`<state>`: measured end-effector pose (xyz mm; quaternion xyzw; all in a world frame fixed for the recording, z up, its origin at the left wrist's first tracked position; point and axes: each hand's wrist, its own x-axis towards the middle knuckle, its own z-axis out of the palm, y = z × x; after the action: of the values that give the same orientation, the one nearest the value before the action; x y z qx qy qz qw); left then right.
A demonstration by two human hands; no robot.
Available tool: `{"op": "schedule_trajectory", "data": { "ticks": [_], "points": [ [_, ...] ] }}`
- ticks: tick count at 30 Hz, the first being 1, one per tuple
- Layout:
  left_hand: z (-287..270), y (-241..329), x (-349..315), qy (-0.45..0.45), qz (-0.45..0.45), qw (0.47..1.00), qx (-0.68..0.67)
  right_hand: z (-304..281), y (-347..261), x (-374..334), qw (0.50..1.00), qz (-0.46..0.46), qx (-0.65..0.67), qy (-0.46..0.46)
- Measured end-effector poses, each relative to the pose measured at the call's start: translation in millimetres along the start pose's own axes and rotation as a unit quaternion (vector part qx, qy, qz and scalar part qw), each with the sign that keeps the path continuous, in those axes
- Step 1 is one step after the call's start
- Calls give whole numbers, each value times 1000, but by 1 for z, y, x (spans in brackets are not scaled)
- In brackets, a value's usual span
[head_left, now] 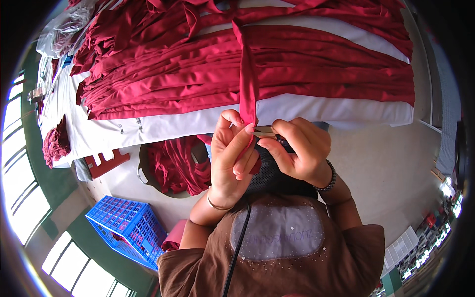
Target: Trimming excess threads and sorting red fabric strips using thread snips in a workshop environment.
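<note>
A long narrow strip of dark red fabric (248, 81) hangs over the near side of the table and runs down into my left hand (230, 156). Thumb and forefinger pinch it there, and its lower end drops below the fingers. My right hand (303, 151) is closed around small thread snips (265, 131), whose metal blades point left and meet the strip beside my left fingertips. Whether the blades are closed on a thread is too small to tell. Behind both hands, many red strips (163, 81) lie bunched in long rows across the table.
White cloth (316, 108) covers the table and hangs over its front edge. Below it stands a round basin (144, 171) heaped with red fabric. A blue plastic crate (129, 218) sits on the floor at lower left. Clear plastic bags (67, 32) lie at the far left.
</note>
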<state>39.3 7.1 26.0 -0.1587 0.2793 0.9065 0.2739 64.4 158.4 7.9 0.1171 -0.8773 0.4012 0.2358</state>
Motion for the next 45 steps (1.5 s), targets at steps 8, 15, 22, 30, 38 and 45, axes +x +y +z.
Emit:
{"op": "schedule_trajectory", "data": {
  "ticks": [8, 15, 22, 30, 38, 45],
  "points": [
    [1, -5, -4, 42, 73, 995, 60, -12, -5, 5, 998, -15, -47, -25],
    [1, -6, -4, 34, 115, 988, 93, -15, -2, 2, 1000, -10, -12, -20],
    [1, -7, -5, 25, 123, 987, 103, -12, 1, 4, 999, -35, -12, -24],
    [1, -7, -5, 23, 113, 989, 88, -12, 1, 4, 999, -41, -10, 7],
    [-2, -12, -5, 56, 160, 976, 138, -14, 1, 4, 997, -59, -52, -10],
    [-1, -12, -5, 46, 176, 971, 154, -13, 3, 2, 997, -57, -47, -7]
  ]
}}
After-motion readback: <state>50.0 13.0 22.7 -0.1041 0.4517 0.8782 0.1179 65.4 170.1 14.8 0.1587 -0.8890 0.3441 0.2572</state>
